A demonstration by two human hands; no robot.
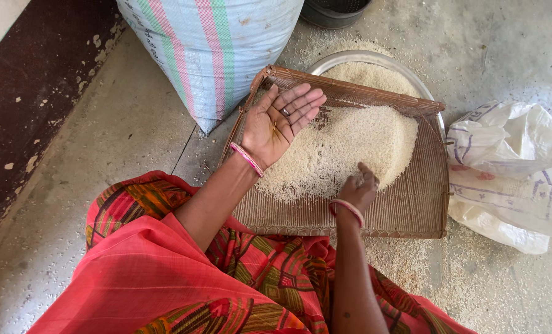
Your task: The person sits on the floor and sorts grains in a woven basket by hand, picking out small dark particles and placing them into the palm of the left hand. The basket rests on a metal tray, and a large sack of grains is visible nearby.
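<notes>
A woven winnowing tray (406,210) lies on the floor in front of me with a heap of white rice (344,145) spread over it. My left hand (279,124) hovers palm up over the tray's left side, fingers apart, with a ring on one finger and a few tiny bits resting in the palm. My right hand (359,188) is lower, at the rice heap's near edge, fingertips pinched together in the grains. Both wrists carry pink bangles.
A metal bowl (350,57) of rice sits partly under the tray's far edge. A large striped sack (208,43) stands behind left, a dark container (331,11) at the top, white plastic bags (511,167) at right. Grains litter the concrete floor. Red cloth covers my lap.
</notes>
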